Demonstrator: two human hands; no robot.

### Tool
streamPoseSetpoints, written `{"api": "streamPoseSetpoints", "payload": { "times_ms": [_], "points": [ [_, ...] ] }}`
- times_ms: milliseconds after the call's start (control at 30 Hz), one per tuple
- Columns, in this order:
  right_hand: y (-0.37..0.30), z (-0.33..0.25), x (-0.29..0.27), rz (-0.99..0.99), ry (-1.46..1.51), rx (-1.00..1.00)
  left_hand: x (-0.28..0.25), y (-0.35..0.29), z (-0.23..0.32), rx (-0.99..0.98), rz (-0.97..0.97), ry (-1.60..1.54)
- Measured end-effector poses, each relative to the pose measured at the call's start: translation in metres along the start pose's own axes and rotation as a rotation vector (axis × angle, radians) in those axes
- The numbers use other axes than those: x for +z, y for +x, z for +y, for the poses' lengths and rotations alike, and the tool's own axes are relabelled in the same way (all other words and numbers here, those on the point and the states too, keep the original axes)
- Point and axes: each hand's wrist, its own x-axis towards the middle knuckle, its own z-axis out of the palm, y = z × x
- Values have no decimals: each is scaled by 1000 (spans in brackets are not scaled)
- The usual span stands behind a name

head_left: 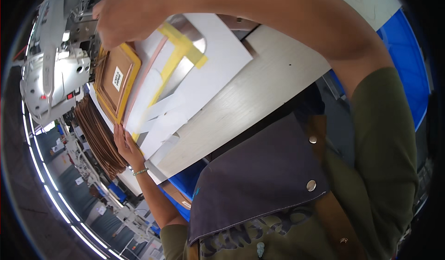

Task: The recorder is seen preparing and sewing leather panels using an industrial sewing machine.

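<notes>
My left hand (129, 148), with a beaded bracelet at its wrist, rests its outstretched fingers on the near corner of a brown panel (107, 81) with a yellow border and a small white label. The panel lies beside the head of a white sewing machine (69, 70). My right hand (125, 21) is raised at the machine, its fingers curled and closed close to the metal parts; what they hold, if anything, is hidden. Under the panel is a white sheet (218, 51) with yellow tape (178, 44) stuck along a shiny metal plate.
A stack of brown pieces (99, 137) stands left of the panel. The pale table (241, 98) runs along my front. A blue bin (405, 61) is at the right, and more machines (104, 186) line the left background.
</notes>
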Motion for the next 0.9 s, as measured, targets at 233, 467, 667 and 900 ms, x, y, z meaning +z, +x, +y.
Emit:
{"api": "streamPoseSetpoints", "payload": {
  "times_ms": [233,467,667,900],
  "points": [
    [-4,21,-12,129,103,190,-6,-3,-1,-10,-23,70],
    [2,41,-2,142,173,267,-10,1,4,-36,-87,193],
    [-54,5,-33,107,232,287,-9,5,21,-35,-127,317],
    [-59,-11,-34,53,287,320,-11,8,27,16,-139,388]
  ]
}}
